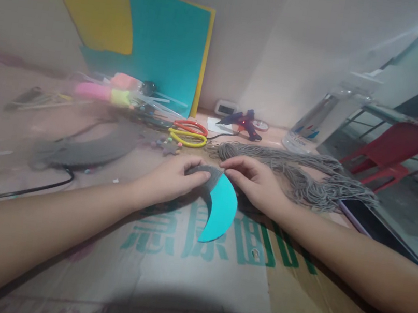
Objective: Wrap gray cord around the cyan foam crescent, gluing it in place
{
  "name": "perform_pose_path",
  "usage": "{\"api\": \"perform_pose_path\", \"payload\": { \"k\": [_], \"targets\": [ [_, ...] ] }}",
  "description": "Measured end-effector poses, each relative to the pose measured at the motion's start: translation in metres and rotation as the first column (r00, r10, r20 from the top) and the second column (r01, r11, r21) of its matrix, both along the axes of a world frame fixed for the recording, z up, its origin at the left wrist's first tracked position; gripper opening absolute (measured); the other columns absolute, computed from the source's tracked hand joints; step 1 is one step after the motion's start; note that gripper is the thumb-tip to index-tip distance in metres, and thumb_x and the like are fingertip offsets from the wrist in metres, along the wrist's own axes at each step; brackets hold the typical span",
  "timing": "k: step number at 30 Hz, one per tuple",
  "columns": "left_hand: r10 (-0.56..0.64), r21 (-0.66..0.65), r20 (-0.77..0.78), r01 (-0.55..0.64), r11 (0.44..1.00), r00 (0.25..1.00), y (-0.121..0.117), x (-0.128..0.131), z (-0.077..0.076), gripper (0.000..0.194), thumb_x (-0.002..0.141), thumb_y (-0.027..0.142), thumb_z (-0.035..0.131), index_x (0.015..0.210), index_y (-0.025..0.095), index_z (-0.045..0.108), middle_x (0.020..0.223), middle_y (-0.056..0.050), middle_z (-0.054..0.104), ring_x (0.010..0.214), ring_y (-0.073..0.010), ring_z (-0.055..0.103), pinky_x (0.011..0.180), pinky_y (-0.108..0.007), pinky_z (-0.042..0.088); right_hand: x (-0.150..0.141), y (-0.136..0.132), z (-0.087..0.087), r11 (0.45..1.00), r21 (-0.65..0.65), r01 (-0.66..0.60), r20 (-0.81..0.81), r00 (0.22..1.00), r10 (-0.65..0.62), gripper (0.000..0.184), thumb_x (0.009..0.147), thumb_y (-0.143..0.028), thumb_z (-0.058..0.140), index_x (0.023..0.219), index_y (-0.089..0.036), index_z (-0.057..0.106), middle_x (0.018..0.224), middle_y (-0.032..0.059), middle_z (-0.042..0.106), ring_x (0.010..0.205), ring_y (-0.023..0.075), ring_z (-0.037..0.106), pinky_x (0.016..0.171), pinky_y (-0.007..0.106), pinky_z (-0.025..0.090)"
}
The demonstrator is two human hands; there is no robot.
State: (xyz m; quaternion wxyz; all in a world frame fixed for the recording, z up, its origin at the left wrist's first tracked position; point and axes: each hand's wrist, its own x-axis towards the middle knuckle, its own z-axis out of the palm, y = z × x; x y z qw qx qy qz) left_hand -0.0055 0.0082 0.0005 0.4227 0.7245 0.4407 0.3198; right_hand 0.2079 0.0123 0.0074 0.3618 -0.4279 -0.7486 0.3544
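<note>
A teal crescent-shaped cutout (221,210) lies on a flattened cardboard sheet (177,267); its upper end is covered with rows of grey yarn. My left hand (174,177) pinches that grey-covered end, fingers closed on it. My right hand (254,181) rests on the crescent's top edge from the right, fingers curled and pressing on the yarn there. A bundle of grey yarn strands (296,172) lies just behind my right hand.
Scissors with orange and yellow handles (189,132), a glue gun (243,122), a second grey-covered crescent (84,151), coloured sheets (152,38) against the wall, a black cable (31,187), a large water bottle (324,119), a phone (374,228), a red chair (390,152).
</note>
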Motion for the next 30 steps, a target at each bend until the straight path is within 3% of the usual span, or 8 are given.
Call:
{"api": "perform_pose_path", "payload": {
  "k": [8, 14, 18, 22, 25, 30],
  "targets": [
    [-0.101, -0.009, -0.039, 0.101, 0.995, 0.994, -0.0011, -0.0013, 0.0016, 0.02, 0.085, 0.034, 0.05, 0.075, 0.018, 0.056, 0.061, 0.003, 0.054, 0.053, -0.0104, 0.047, 0.048, -0.021, 0.034, -0.0013, -0.0002, -0.0006, 0.999, 0.04, 0.028, 0.055, 0.998, -0.03, 0.014, 0.085, -0.033, 0.06, 0.083, -0.019, 0.063, 0.066, -0.0025, 0.059, 0.065, 0.012, 0.056, 0.06, 0.025, 0.044],
    [-0.141, 0.007, -0.059, 0.142, 0.99, 0.988, -0.0007, -0.0018, 0.0029, 0.02, 0.086, 0.033, 0.049, 0.076, 0.018, 0.056, 0.063, 0.003, 0.053, 0.055, -0.0106, 0.048, 0.049, -0.021, 0.035, -0.0039, -0.0022, 0.0028, 0.999, 0.044, 0.005, 0.073, 0.997, -0.008, 0.014, 0.085, -0.032, 0.059, 0.081, -0.019, 0.061, 0.066, -0.0021, 0.058, 0.065, 0.0123, 0.055, 0.06, 0.025, 0.043],
    [-0.095, 0.017, -0.039, 0.096, 0.995, 0.995, -0.0005, -0.0004, 0.0017, 0.02, 0.086, 0.035, 0.05, 0.078, 0.018, 0.058, 0.066, 0.002, 0.055, 0.058, -0.0114, 0.049, 0.051, -0.021, 0.036, -0.0041, -0.0011, 0.0014, 1.0, 0.03, 0.008, 0.062, 0.998, -0.009, 0.013, 0.086, -0.032, 0.059, 0.086, -0.019, 0.061, 0.076, -0.0002, 0.061, 0.067, 0.0119, 0.055, 0.06, 0.024, 0.044],
    [0.009, 0.031, -0.011, -0.008, 0.999, 1.0, -0.0007, -0.0006, -0.0003, 0.021, 0.086, 0.038, 0.051, 0.08, 0.018, 0.059, 0.066, 0.002, 0.056, 0.058, -0.0124, 0.049, 0.051, -0.022, 0.036, -0.0024, 0.0005, -0.0019, 0.999, -0.039, 0.035, -0.142, 0.989, -0.04, 0.019, 0.09, -0.037, 0.054, 0.103, -0.023, 0.053, 0.072, -0.0034, 0.057, 0.059, 0.0109, 0.052, 0.054, 0.023, 0.044],
    [0.065, 0.038, 0.022, -0.066, 0.997, 0.998, -0.001, -0.0009, 0.0008, 0.024, 0.086, 0.039, 0.05, 0.079, 0.018, 0.059, 0.068, 0.001, 0.059, 0.06, -0.013, 0.049, 0.053, -0.023, 0.037, -0.0003, 0.0006, -0.0004, 0.997, -0.038, 0.061, -0.174, 0.983, -0.067, 0.022, 0.092, -0.044, 0.05, 0.089, -0.022, 0.053, 0.065, -0.0041, 0.051, 0.052, 0.0099, 0.048, 0.049, 0.022, 0.041],
    [0.13, 0.123, 0.038, -0.134, 0.983, 0.991, 0.0005, -0.0008, 0.005, 0.022, 0.086, 0.037, 0.052, 0.081, 0.018, 0.062, 0.084, -0.001, 0.063, 0.075, -0.0158, 0.054, 0.066, -0.025, 0.04, 0.0022, -0.003, 0.0046, 1.0, -0.016, 0.022, 0.014, 1.0, -0.022, 0.041, 0.091, -0.052, 0.047, 0.067, -0.019, 0.052, 0.056, -0.003, 0.05, 0.048, 0.0094, 0.048, 0.045, 0.022, 0.038]
  ]
}}
